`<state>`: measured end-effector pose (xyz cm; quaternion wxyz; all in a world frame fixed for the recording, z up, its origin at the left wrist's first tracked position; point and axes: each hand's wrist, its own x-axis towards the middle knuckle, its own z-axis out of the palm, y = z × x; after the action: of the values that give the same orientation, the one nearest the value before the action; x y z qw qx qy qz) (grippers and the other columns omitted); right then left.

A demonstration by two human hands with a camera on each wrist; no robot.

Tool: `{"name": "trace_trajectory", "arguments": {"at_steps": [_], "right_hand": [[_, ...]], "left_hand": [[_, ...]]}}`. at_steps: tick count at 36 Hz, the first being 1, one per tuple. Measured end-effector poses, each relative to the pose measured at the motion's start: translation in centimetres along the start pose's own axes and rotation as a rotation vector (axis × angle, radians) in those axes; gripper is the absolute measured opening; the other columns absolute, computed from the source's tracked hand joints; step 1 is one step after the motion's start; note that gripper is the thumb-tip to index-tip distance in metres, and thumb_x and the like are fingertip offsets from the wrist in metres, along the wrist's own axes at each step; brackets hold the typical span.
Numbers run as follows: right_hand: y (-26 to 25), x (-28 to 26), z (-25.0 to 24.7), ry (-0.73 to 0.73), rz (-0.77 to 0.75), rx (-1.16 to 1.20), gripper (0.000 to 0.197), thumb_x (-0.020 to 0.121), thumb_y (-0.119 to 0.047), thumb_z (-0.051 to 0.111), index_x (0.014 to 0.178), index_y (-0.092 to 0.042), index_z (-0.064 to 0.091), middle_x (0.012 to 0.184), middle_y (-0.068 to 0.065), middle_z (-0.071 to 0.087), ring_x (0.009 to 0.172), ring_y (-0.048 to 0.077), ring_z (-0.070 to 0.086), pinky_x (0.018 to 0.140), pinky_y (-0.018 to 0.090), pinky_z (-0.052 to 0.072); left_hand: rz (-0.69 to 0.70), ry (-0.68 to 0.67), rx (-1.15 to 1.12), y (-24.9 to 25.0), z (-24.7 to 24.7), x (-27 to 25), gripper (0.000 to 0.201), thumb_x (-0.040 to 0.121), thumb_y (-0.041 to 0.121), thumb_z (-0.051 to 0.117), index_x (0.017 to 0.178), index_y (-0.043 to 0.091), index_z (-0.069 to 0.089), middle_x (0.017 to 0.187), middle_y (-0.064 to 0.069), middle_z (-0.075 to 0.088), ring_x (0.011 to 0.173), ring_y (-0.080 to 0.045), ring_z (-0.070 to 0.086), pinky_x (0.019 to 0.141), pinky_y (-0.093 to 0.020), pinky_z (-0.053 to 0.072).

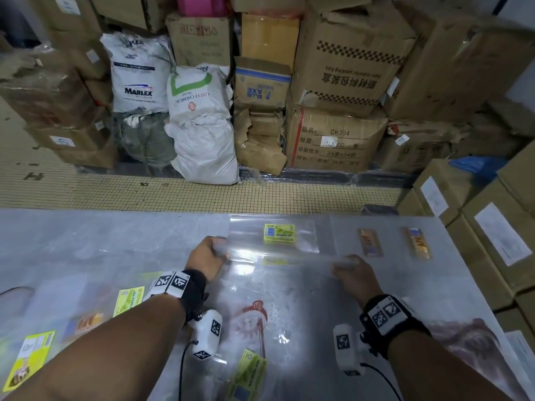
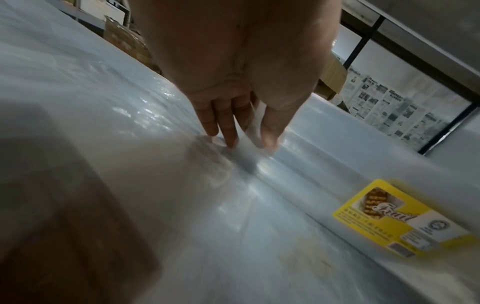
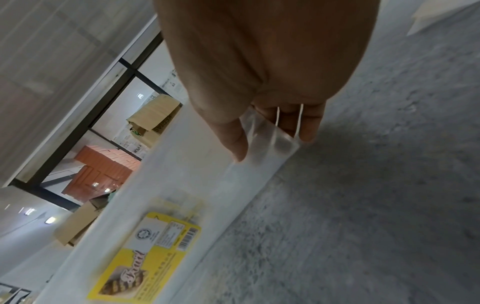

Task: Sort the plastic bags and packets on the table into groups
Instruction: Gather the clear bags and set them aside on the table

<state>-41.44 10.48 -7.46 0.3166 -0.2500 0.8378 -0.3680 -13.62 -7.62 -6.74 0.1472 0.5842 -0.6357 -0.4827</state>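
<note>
Forearms fill the lower half of the head view, each with a black wrist strap and a white camera unit. Left hand (image 1: 206, 257), centre frame, pinches one end of a clear bag (image 1: 285, 257) between thumb and fingers; the left wrist view shows the fingertips (image 2: 231, 142) down on the film, close to the table (image 1: 86, 241). Right hand (image 1: 351, 273), right of centre, grasps the other end, thumb over a folded corner and fingers curled beneath, as the right wrist view shows. So the bag is stretched taut between both hands, just above the table, its yellow label (image 3: 148, 257) hanging near the middle.

Beyond it, at upper centre of the table, lies another clear bag with a green label (image 1: 279, 233); two brown packets (image 1: 370, 242) sit apart at upper right. More labelled bags lie loose at lower left and lower centre, among them one with a red figure (image 1: 250, 316) printed on it. Cardboard boxes (image 1: 347, 62) and white sacks (image 1: 202, 123) are stacked across the top of the frame.

Likely faults, as a judgement:
- Film is thin and slick, so a light pinch may slip at either end and the bag would sag onto the loose ones below.
- Clear film on clear film is hard to see, so the bag may be set on the wrong group, since yellow and green labels look alike at a glance.
- Dragging the taut edge low could sweep the green-label bag out of its place.
</note>
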Motion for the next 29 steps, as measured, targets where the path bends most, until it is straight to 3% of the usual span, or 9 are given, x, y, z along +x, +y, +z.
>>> {"name": "trace_trajectory", "arguments": {"at_steps": [2, 4, 7, 9, 12, 17, 22, 25, 29], "right_hand": [[-0.4, 0.1, -0.1, 0.008, 0.011, 0.055, 0.019, 0.086, -0.003, 0.067, 0.104, -0.004, 0.061, 0.107, 0.014, 0.064, 0.094, 0.025, 0.058, 0.079, 0.030, 0.044], [-1.2, 0.2, -0.2, 0.004, 0.032, 0.109, 0.022, 0.087, -0.003, 0.066, 0.108, -0.006, 0.059, 0.109, 0.012, 0.063, 0.099, 0.026, 0.058, 0.083, 0.033, 0.046], [-2.5, 0.5, -0.2, -0.007, 0.033, 0.079, 0.026, 0.088, -0.010, 0.065, 0.110, -0.006, 0.051, 0.104, 0.006, 0.055, 0.101, 0.026, 0.053, 0.082, 0.035, 0.043], [-3.2, 1.0, -0.1, 0.001, 0.045, 0.084, 0.028, 0.087, -0.013, 0.066, 0.110, -0.009, 0.050, 0.104, 0.005, 0.054, 0.101, 0.026, 0.053, 0.085, 0.037, 0.045], [-3.9, 1.8, 0.1, 0.042, 0.047, 0.079, 0.031, 0.085, -0.017, 0.068, 0.111, -0.013, 0.052, 0.114, 0.009, 0.058, 0.105, 0.031, 0.058, 0.093, 0.051, 0.051], [-4.8, 2.8, 0.5, 0.093, 0.042, 0.114, 0.031, 0.085, -0.017, 0.071, 0.108, -0.017, 0.050, 0.109, 0.005, 0.054, 0.104, 0.030, 0.058, 0.090, 0.054, 0.053], [-5.5, 3.2, 0.7, 0.077, 0.042, 0.104, 0.040, 0.087, -0.014, 0.069, 0.120, -0.009, 0.049, 0.112, 0.007, 0.052, 0.103, 0.032, 0.058, 0.090, 0.052, 0.052], [-5.6, 3.4, 1.0, 0.079, 0.043, 0.110, 0.038, 0.087, -0.012, 0.069, 0.120, -0.007, 0.050, 0.110, 0.007, 0.053, 0.103, 0.032, 0.059, 0.091, 0.051, 0.052], [-5.8, 3.5, 1.4, 0.084, 0.081, 0.153, 0.031, 0.086, -0.008, 0.066, 0.113, -0.007, 0.051, 0.108, 0.009, 0.055, 0.103, 0.033, 0.059, 0.090, 0.051, 0.052]], "left_hand": [[0.005, 0.041, 0.070, 0.8, -0.5, -0.2, 0.013, 0.089, 0.008, 0.069, 0.093, 0.008, 0.056, 0.076, -0.002, 0.056, 0.074, -0.022, 0.058, 0.071, -0.027, 0.054], [0.022, 0.061, 0.071, 1.6, -1.0, -0.3, 0.022, 0.091, 0.010, 0.067, 0.084, 0.006, 0.047, 0.069, 0.000, 0.050, 0.064, -0.017, 0.054, 0.054, -0.012, 0.044], [0.055, 0.087, 0.125, 2.2, -1.7, 0.2, 0.023, 0.092, 0.019, 0.067, 0.089, 0.009, 0.046, 0.073, 0.000, 0.050, 0.076, -0.022, 0.053, 0.071, -0.024, 0.045], [0.047, 0.068, 0.118, 2.7, -2.1, 0.5, 0.021, 0.092, 0.020, 0.067, 0.103, 0.013, 0.050, 0.077, 0.001, 0.051, 0.089, -0.027, 0.056, 0.086, -0.034, 0.045], [0.052, 0.046, 0.113, 3.3, -2.3, 1.1, 0.041, 0.093, 0.020, 0.066, 0.129, 0.011, 0.047, 0.085, 0.001, 0.052, 0.104, -0.031, 0.059, 0.098, -0.037, 0.043], [0.075, 0.074, 0.100, 4.0, -2.4, 2.2, 0.044, 0.093, 0.017, 0.067, 0.132, 0.007, 0.049, 0.073, 0.004, 0.049, 0.075, -0.015, 0.051, 0.084, -0.029, 0.042], [0.040, 0.063, 0.046, 4.4, -2.6, 3.0, 0.035, 0.091, 0.013, 0.067, 0.122, 0.007, 0.053, 0.073, 0.003, 0.054, 0.100, -0.035, 0.062, 0.103, -0.039, 0.045], [0.033, 0.076, 0.035, 4.5, -2.5, 3.4, 0.042, 0.092, 0.014, 0.067, 0.129, 0.006, 0.050, 0.089, -0.013, 0.064, 0.105, -0.036, 0.061, 0.105, -0.040, 0.043], [0.035, 0.064, 0.023, 4.4, -2.6, 3.6, 0.035, 0.093, 0.015, 0.066, 0.124, 0.014, 0.049, 0.079, 0.001, 0.056, 0.093, -0.027, 0.058, 0.101, -0.037, 0.043]]}}
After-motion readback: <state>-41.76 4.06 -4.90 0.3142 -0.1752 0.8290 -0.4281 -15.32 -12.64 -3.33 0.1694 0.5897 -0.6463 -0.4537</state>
